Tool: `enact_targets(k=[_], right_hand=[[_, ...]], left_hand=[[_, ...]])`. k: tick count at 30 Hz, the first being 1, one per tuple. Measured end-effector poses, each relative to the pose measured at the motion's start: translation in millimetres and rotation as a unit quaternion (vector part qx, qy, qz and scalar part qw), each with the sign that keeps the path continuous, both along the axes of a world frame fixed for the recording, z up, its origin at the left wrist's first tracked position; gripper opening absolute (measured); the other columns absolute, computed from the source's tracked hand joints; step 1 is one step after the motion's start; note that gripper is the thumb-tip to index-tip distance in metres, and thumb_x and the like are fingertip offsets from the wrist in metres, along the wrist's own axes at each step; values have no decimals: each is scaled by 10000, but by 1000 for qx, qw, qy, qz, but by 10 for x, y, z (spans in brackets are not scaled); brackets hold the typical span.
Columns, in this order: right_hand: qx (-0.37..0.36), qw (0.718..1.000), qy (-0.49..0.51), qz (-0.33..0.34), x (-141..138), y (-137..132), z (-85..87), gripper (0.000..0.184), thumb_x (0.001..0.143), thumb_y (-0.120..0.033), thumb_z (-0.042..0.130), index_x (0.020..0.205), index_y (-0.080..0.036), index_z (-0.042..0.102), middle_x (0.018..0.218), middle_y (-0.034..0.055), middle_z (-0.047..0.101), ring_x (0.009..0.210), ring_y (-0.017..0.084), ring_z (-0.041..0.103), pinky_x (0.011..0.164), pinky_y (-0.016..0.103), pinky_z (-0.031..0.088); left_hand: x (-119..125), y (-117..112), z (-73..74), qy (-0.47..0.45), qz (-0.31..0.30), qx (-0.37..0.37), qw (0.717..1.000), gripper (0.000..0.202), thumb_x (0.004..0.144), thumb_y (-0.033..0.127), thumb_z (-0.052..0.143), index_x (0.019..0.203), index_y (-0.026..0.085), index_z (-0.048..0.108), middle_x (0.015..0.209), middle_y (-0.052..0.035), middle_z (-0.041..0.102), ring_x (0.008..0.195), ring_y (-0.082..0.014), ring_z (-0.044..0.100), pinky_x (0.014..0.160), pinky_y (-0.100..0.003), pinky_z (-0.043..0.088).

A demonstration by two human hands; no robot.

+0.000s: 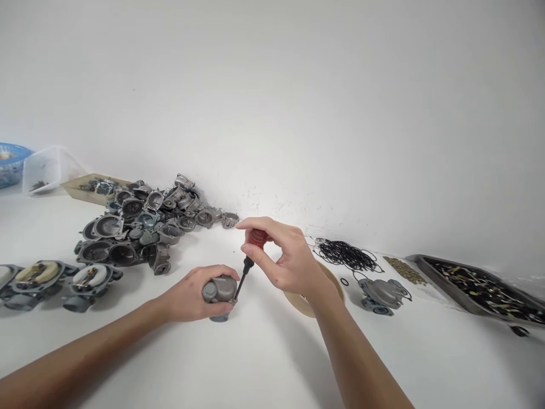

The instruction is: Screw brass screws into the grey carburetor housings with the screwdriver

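Note:
My left hand point(193, 294) is wrapped round a grey metal carburetor point(221, 288) on the white table, thumb and fingers on either side of it. Between the thumb and fingers of my right hand point(283, 253) is the red handle of a screwdriver point(247, 267). Its dark shaft slants down to the left, and the tip meets the carburetor's near right edge. A screw under the tip is too small to make out clearly. Beneath my right wrist lies a round tan dish point(300, 304), partly covered by the arm.
Many grey bowl-shaped castings point(140, 221) are piled at back left, before a tan tray point(91, 190). Carburetor bodies with floats point(87, 281) stand at left. To the right are black rubber rings point(347, 255), another carburetor point(383, 294), small brass parts point(404, 270) and a metal tray point(468, 304).

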State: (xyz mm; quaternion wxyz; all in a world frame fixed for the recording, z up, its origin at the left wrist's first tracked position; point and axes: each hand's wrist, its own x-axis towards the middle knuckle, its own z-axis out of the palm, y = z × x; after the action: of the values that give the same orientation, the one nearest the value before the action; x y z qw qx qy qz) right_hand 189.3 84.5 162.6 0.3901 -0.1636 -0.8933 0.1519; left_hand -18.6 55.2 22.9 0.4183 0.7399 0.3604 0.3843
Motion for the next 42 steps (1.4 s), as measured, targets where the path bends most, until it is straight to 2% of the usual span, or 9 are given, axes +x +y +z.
enact_targets(k=[5, 8, 10, 15, 19, 25, 33, 38, 42], right_hand=[[-7, 998, -38, 47, 39, -56, 55, 416, 977, -82, 589, 1363, -225, 653, 1045, 52, 747, 871, 161, 699, 830, 359, 615], [-7, 998, -25, 60, 31, -97, 71, 417, 990, -74, 600, 1372, -233, 656, 1052, 49, 764, 876, 160, 720, 823, 353, 632], [-6, 998, -26, 63, 16, -110, 76, 419, 988, -70, 628, 1365, -248, 664, 1041, 38, 773, 847, 151, 721, 801, 338, 635], [-4, 997, -41, 69, 1, -102, 88, 430, 965, -54, 648, 1343, -258, 674, 1016, 26, 774, 818, 145, 719, 776, 324, 638], [2, 997, -40, 59, 4, -122, 97, 424, 970, -63, 666, 1344, -260, 670, 1013, 23, 777, 809, 145, 717, 774, 331, 645], [-3, 998, -35, 51, -3, -137, 103, 423, 937, -71, 762, 1312, -254, 688, 972, 8, 763, 803, 136, 722, 766, 295, 666], [9, 998, -35, 54, 10, -88, 84, 462, 926, -127, 816, 1342, -279, 682, 948, -1, 767, 800, 145, 740, 771, 306, 667], [17, 999, -28, 32, 5, -92, 65, 419, 929, -243, 845, 1319, -268, 692, 937, 9, 781, 805, 163, 739, 765, 336, 666], [23, 999, -29, 38, 6, -127, 82, 411, 961, -250, 802, 1354, -273, 684, 935, 13, 776, 806, 168, 729, 768, 350, 668]], left_hand=[[-63, 59, -37, -7, -20, -26, 999, 463, 839, 379, 883, 1239, 227, 706, 1066, -48, 760, 956, -268, 687, 932, -460, 548], [-164, 155, -25, -65, -44, -40, 996, 793, 740, 585, 956, 1406, 266, 668, 1348, -118, 716, 1218, -378, 657, 1086, -550, 488], [-241, 207, 49, -168, -50, -16, 984, 808, 804, 718, 855, 1463, 299, 645, 1536, -126, 619, 1436, -422, 528, 1226, -591, 362], [-395, 178, 341, -463, -147, -124, 865, 759, 1056, 802, 314, 1495, 272, 633, 1591, -114, 613, 1548, -390, 461, 1307, -582, 276], [-432, 95, 429, -511, -183, -201, 815, 849, 1012, 874, 253, 1570, 308, 552, 1617, -90, 598, 1553, -373, 481, 1276, -556, 371], [-365, 26, 491, -435, -113, -225, 865, 1028, 929, 958, 156, 1667, 284, 394, 1665, -120, 533, 1544, -383, 494, 1216, -543, 468], [-358, 45, 467, -410, -164, -186, 878, 969, 975, 910, 114, 1597, 288, 521, 1597, -123, 610, 1484, -389, 559, 1221, -580, 436], [-302, -25, 391, -145, -129, -60, 979, 847, 1042, 842, 234, 1496, 267, 658, 1485, -137, 691, 1339, -380, 634, 1181, -568, 446], [-250, -98, 366, -49, -79, 21, 995, 874, 1048, 830, 200, 1360, 223, 746, 1264, -129, 783, 1133, -338, 700, 1054, -487, 539]])
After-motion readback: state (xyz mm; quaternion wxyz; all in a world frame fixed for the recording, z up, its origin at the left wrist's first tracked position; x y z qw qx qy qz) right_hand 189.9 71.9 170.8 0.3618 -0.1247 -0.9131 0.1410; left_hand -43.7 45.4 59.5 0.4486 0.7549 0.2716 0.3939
